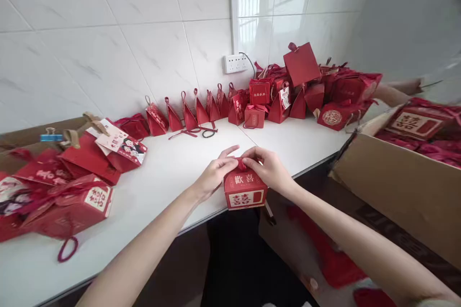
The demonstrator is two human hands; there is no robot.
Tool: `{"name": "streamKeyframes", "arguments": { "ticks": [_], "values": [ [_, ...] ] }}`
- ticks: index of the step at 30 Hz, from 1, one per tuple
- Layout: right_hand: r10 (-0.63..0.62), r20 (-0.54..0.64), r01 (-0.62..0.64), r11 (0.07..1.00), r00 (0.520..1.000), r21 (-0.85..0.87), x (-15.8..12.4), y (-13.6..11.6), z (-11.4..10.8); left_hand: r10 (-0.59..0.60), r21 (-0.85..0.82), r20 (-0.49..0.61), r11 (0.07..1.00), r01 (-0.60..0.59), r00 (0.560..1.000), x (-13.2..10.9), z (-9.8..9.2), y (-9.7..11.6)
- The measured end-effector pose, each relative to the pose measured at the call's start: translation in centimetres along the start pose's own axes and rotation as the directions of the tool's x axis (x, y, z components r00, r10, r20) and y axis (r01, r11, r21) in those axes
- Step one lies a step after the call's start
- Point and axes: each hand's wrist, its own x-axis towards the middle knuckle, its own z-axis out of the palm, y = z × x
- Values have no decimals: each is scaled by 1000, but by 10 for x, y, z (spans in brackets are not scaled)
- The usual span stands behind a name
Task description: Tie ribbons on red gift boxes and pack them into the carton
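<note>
A red gift box point(246, 188) with white Chinese characters stands near the front edge of the white table, directly before me. On its top is a red ribbon point(241, 164). My left hand point(215, 175) comes in from the left, its thumb and fingers closed at the ribbon and one finger raised behind. From the right, my right hand point(267, 169) pinches the ribbon between thumb and fingers, close to the box's upper edge. The fingers partly cover the ribbon, so its exact shape is hidden.
Behind, a row of red triangular boxes point(188, 117) lines the tiled wall. Red boxes point(302, 64) are piled at the back right, more red boxes point(66, 208) at the left. An open cardboard carton point(392, 177) stands right. A power strip point(236, 63) sits against the wall.
</note>
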Motion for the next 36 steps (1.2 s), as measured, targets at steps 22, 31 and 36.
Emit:
{"name": "streamKeyframes", "arguments": {
  "ticks": [22,31,36],
  "values": [
    [-557,184,489,468,810,-737,-9,-3,-19,-13,-81,-165,997,0,986,1,13,-6],
    [-582,186,487,418,792,-767,-10,0,-22,64,57,-248,997,-51,967,4,20,-11],
    [-583,203,474,360,787,-803,-11,0,-22,129,196,-279,978,-75,952,-1,20,-9]
  ]
}}
